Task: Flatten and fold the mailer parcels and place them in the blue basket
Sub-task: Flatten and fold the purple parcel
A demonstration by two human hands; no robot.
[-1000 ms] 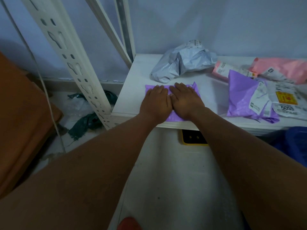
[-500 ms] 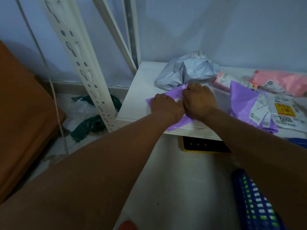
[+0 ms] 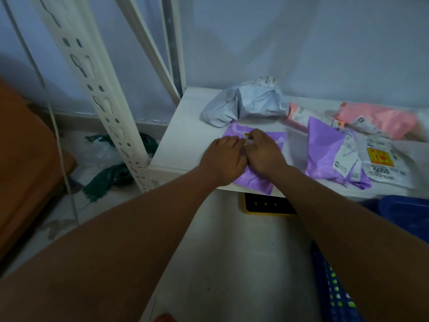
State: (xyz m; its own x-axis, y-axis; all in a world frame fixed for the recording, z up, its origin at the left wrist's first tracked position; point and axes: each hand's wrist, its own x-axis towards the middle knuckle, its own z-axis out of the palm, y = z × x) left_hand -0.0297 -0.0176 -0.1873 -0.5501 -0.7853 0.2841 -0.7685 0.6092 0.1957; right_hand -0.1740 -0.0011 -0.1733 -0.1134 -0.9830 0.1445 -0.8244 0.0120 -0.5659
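A white perforated steel upright (image 3: 92,89) rises at the left, with crumpled green material (image 3: 104,182) on the floor by its foot. On the smooth white shelf (image 3: 181,145) a thin, glossy purple mailer (image 3: 255,180) lies flattened, its long axis running near to far and its near end drooping over the front edge. The left hand (image 3: 222,159) rests palm down on it, grip spread flat. The right hand (image 3: 264,154), touching the left, bends its fingers over a labelled fold; whether that grip pinches cannot be told. A crumpled grey mailer (image 3: 246,103) sits just beyond. Rightward lie a second purple mailer (image 3: 325,154), a white labelled parcel (image 3: 383,163) and pink mailers (image 3: 380,119). The latticed blue basket (image 3: 334,298) stands on the floor near right, partly hidden by the right forearm
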